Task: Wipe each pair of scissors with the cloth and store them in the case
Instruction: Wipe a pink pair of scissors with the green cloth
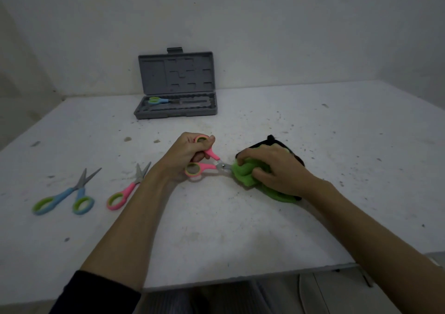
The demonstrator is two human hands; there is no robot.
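Note:
My left hand [185,154] grips the handles of pink scissors [204,165], which are spread open. Their blades run right into a green and black cloth [245,174], so the tips are hidden. My right hand [272,166] is curled around that cloth, squeezing it over the blades. On the table to the left lie a second pair of pink scissors [125,191], partly behind my left forearm, and a blue pair [69,193], slightly open. At the back stands the grey case [175,111], lid up against the wall, with one blue pair of scissors [157,100] lying in its tray.
The white table [240,229] is speckled with dark flecks and ends in a front edge just before my lap. A wall rises right behind the case.

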